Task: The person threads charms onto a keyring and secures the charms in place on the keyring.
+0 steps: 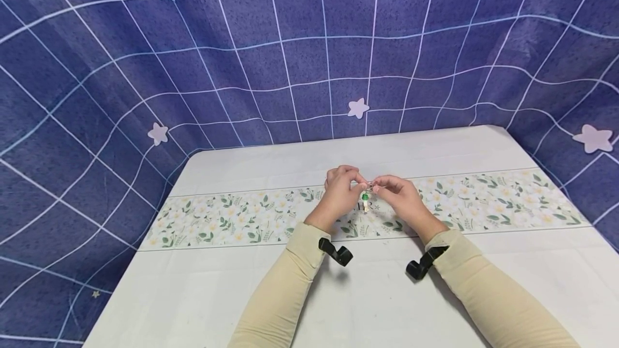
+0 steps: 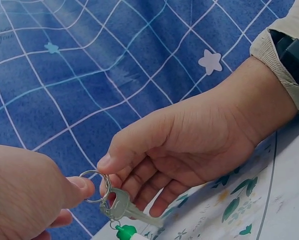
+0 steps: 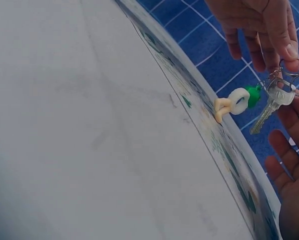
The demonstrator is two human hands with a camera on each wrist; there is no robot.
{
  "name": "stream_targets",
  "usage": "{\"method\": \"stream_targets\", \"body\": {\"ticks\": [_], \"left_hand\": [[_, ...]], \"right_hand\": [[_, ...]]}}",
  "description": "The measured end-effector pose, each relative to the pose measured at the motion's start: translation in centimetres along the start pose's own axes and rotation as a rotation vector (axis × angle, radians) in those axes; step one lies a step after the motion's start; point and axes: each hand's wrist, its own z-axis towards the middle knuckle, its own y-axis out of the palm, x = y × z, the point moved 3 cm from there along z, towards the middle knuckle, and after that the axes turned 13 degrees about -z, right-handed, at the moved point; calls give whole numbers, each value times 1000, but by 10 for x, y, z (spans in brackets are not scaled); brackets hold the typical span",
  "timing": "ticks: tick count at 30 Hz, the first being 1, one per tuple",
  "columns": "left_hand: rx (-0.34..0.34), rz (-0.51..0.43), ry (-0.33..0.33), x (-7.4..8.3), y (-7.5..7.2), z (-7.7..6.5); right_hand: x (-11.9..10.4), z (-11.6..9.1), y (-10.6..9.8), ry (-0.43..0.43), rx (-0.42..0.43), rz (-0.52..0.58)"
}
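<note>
Over the flowered strip of the table, my left hand (image 1: 340,191) and right hand (image 1: 402,198) meet at a metal key ring (image 2: 91,172). In the left wrist view, my left thumb and forefinger pinch one side of the ring. The right thumb and forefinger grip its other side, the remaining fingers loosely bent. A silver key (image 3: 270,111) hangs from the ring, teeth downward. Beside it, on a short chain, dangles a small charm (image 3: 238,102) with a green top, a white loop and beige leg-like ends. Fingertips partly hide the ring.
A white table covering (image 1: 193,283) carries a band of printed flowers (image 1: 213,219). Behind and at the sides hangs a blue curtain (image 1: 300,58) with a white grid and stars. Black straps with curled ends (image 1: 336,251) sit on both sleeve cuffs.
</note>
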Motion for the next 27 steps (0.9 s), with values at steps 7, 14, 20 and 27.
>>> {"method": "stream_targets", "body": {"ticks": [7,14,20,27], "left_hand": [[-2,-1,-3,-1,-1,-1],[-4,-2,-7,0,0,-1],[19,5,-7,0,-1,-1],[12,-11,-5,-1,-2,0]], "right_hand": [[3,0,0,4,-14,-8],[4,-1,0,18,-25,16],[4,0,1,-2,-19,29],[-16,-6,-3,-67,21,-29]]}}
